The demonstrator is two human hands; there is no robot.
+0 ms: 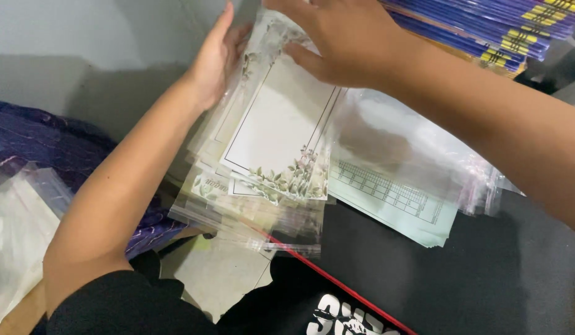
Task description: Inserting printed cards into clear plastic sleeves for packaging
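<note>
A stack of white cards with leaf-print borders (pixel 272 133), each in a clear plastic sleeve, lies fanned out in front of me. My left hand (pixel 216 59) presses flat against the stack's left edge, fingers straight. My right hand (pixel 346 40) rests on the top card's upper end, fingers curled over it. Whether either hand actually grips a card I cannot tell. To the right lies a pile of empty clear sleeves (pixel 405 149) over a pale green sheet with a printed grid (pixel 402 205).
A stack of purple booklets with yellow labels (pixel 504 28) sits at the top right. Dark blue patterned cloth (pixel 45 142) and clear plastic bags (pixel 17 229) lie at the left. A black surface (pixel 486 273) spreads below, with a red strip (pixel 343 288).
</note>
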